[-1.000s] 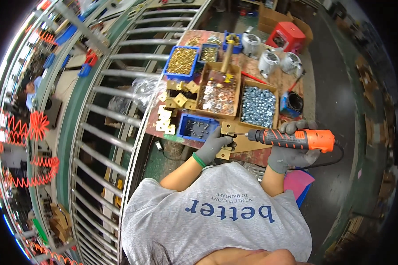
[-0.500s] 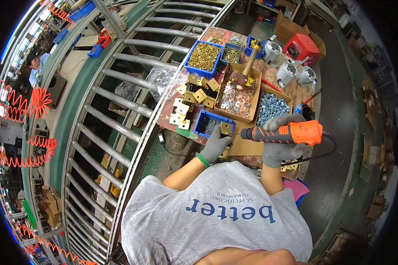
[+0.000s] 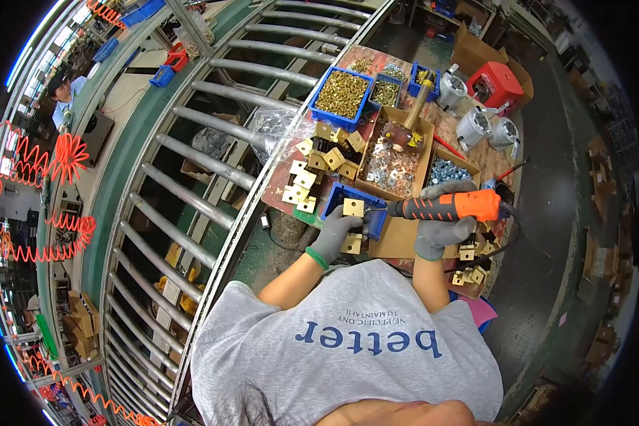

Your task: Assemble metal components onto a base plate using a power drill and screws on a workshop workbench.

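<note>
My left hand point(image 3: 334, 236), in a grey glove with a green cuff, is closed on a small square brass-coloured block point(image 3: 353, 207) with a hole in its face. The block is held over the near edge of a blue bin point(image 3: 377, 226) of small dark parts. In my right hand point(image 3: 435, 236), also grey-gloved, lies an orange and black power screwdriver point(image 3: 476, 205), gripped round its body and pointing left. Its bit ends close to the block's right side; whether they touch I cannot tell. Another brass block point(image 3: 351, 243) sits just below my left hand.
Beyond the hands stand a carton point(image 3: 427, 153) of copper-coloured pieces with a mallet point(image 3: 413, 113) across it, a box of bluish bolts point(image 3: 447, 171) and a blue bin of brass fasteners point(image 3: 341, 94). Brass blocks point(image 3: 302, 178) are piled at left. A roller conveyor point(image 3: 192, 160) runs alongside.
The view has shifted, so the bench appears further right. My left hand has drawn the block leftward over the blue bin, its face now turned up. The screwdriver has moved leftward along the bench with it.
</note>
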### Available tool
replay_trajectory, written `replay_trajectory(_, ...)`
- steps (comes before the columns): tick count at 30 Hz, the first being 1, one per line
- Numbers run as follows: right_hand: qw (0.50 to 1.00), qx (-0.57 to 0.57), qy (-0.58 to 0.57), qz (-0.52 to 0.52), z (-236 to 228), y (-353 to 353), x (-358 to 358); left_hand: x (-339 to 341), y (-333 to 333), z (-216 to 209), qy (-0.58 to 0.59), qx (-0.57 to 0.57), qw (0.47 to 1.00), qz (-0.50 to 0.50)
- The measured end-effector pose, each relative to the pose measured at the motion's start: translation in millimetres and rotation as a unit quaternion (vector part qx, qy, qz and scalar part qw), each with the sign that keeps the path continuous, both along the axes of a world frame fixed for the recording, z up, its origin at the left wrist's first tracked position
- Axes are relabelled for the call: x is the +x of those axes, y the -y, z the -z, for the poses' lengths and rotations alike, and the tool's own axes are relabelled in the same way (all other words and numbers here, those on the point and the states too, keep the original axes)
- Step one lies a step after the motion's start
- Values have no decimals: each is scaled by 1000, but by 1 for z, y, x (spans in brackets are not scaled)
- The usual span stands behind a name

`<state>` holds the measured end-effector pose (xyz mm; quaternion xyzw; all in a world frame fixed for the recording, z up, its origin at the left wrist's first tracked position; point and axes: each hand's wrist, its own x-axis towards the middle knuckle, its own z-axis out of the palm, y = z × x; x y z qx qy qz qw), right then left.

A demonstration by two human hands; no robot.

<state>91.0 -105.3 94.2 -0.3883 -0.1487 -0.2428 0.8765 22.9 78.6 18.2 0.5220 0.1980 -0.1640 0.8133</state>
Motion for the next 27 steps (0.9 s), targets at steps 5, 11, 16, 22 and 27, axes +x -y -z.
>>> replay_trajectory(5, 999, -31, -11, 6, 6, -7, -1, 7, 1, 1, -67, -155, 986, 14)
replay_trajectory(11, 999, 29, -12, -7, -24, 5, -7, 10, -1, 0, -62, -155, 986, -2)
replay_trajectory(16, 994, 50, 12, -99, -34, 18, -11, 15, 0, 0, -63, -156, 985, -42)
replay_trajectory(22, 995, 47, -10, -89, -30, 11, -15, 16, 4, 1, -50, -145, 988, -34)
replay_trajectory(27, 994, 61, -17, -86, -28, 8, -18, 15, 3, -1, -36, -149, 988, -29)
